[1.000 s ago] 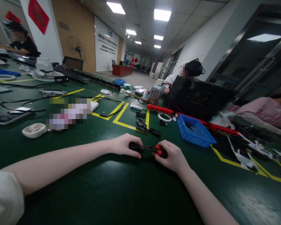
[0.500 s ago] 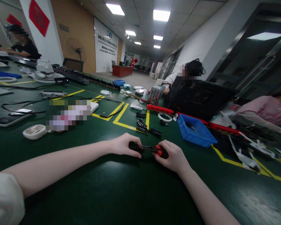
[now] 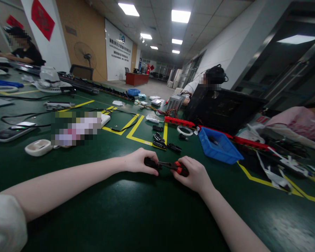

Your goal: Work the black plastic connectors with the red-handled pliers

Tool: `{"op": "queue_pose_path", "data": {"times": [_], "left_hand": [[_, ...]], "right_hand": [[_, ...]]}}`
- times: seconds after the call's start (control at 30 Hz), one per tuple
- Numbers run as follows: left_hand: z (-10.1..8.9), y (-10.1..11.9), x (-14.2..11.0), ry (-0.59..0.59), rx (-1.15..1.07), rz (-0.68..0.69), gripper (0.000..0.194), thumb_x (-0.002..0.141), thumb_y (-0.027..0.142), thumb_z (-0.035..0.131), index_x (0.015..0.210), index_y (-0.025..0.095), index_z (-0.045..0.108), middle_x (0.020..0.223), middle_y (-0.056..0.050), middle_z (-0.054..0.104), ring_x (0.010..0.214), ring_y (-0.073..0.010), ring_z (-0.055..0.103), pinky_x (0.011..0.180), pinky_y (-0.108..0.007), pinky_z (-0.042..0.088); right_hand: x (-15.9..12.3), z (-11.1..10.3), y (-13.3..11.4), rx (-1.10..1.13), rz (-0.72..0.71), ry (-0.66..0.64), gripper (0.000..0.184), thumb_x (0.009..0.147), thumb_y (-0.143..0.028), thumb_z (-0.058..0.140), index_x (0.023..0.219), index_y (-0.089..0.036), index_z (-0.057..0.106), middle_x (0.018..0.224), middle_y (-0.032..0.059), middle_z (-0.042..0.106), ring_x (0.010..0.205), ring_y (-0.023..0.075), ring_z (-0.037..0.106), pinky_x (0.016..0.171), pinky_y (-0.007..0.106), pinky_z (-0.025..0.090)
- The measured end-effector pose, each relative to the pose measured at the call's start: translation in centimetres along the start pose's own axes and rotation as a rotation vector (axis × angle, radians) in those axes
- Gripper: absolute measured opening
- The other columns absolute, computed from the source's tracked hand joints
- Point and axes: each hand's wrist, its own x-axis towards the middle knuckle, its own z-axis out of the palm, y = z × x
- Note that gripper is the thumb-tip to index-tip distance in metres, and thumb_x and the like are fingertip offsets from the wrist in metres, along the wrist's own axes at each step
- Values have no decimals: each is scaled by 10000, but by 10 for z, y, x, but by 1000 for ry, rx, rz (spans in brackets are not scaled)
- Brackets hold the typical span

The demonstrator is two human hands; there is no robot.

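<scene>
My left hand [image 3: 141,161] is closed around a small black part [image 3: 150,162], too dark to name more exactly, just above the green table. Facing it, my right hand [image 3: 195,174] grips a pair of pliers [image 3: 179,168] by red and black handles. The jaws of the pliers point left and meet the end of the black part near my left fingertips. Whether the jaws bite on it, I cannot tell. Beyond my hands lie several similar black pieces [image 3: 159,140] by the yellow tape, with one more black piece [image 3: 174,147] to their right.
A blue bin [image 3: 220,148] stands at the right, near red strips [image 3: 179,121] and a white ring [image 3: 184,131]. A black cable [image 3: 28,115], a phone-like device [image 3: 12,132] and a white case [image 3: 38,147] lie left. Co-workers sit across the table, one behind a dark panel [image 3: 223,108].
Both hands keep almost the same place, with the pliers still against the black part. The whole view has shifted very slightly.
</scene>
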Motion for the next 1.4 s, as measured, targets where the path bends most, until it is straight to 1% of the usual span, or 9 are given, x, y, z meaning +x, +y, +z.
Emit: {"op": "queue_pose_path", "data": {"times": [0.4, 0.67, 0.9, 1.1, 1.4], "left_hand": [[1, -1, 1, 0, 0, -2, 357, 715, 381, 802, 932, 120, 692, 854, -35, 693, 770, -157, 628, 697, -248, 458], [0, -3, 0, -26, -35, 10, 346, 735, 375, 787, 963, 127, 708, 907, -49, 712, 812, -168, 647, 747, -267, 480], [0, -2, 0, 8, -25, 7, 356, 731, 372, 789, 980, 128, 714, 902, -49, 715, 821, -170, 653, 777, -279, 490], [0, -3, -1, 88, -5, 31, 343, 716, 358, 803, 946, 130, 689, 895, -36, 706, 809, -159, 643, 741, -262, 481], [-1, -4, -1, 60, 5, 6, 313, 732, 376, 793, 912, 137, 704, 892, -44, 719, 832, -179, 660, 768, -289, 491]], "right_hand": [[1, 1, 0, -12, -14, 3, 192, 786, -360, 616, 873, -194, 574, 818, 70, 640, 722, 209, 598, 640, 332, 462], [0, 1, 2, -15, -20, 6, 194, 785, -365, 617, 873, -196, 581, 817, 74, 645, 711, 213, 599, 631, 337, 464], [0, -1, 1, -15, -12, 11, 184, 798, -371, 616, 873, -204, 594, 811, 66, 640, 718, 213, 606, 632, 331, 464], [0, -1, 2, -9, 10, 15, 189, 806, -378, 608, 876, -204, 589, 813, 68, 640, 716, 212, 605, 634, 333, 468], [-1, 1, 7, -3, -8, 24, 200, 792, -385, 622, 882, -209, 590, 824, 67, 649, 704, 209, 603, 622, 335, 470]]}}
